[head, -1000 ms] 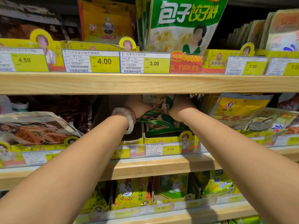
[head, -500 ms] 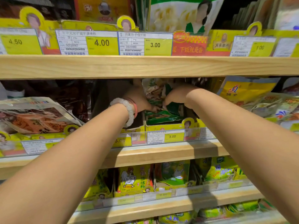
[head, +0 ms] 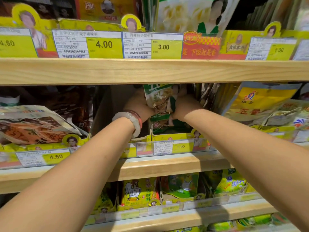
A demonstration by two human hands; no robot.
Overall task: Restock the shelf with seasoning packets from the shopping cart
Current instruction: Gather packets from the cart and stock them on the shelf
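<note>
Both my arms reach into the middle shelf (head: 167,164) under the wooden board above. Between my hands stands a green and white seasoning packet (head: 158,99), upright over a yellow display box (head: 172,137) priced 3.00. My left hand (head: 138,106), with a pale bead bracelet on the wrist, holds the packet's left edge. My right hand (head: 185,106) grips its right edge. More green packets (head: 168,123) lie flat in the box below. My fingers are mostly hidden behind the packet.
The upper shelf board (head: 150,71) hangs low over my hands. A brown-orange packet (head: 33,128) lies to the left, yellow packets (head: 260,104) lean to the right. Chicken seasoning packets (head: 138,191) fill the shelf below. No cart is in view.
The packet has been raised upright between my hands, where before they pressed lower into the box. The camera has moved closer to the shelf.
</note>
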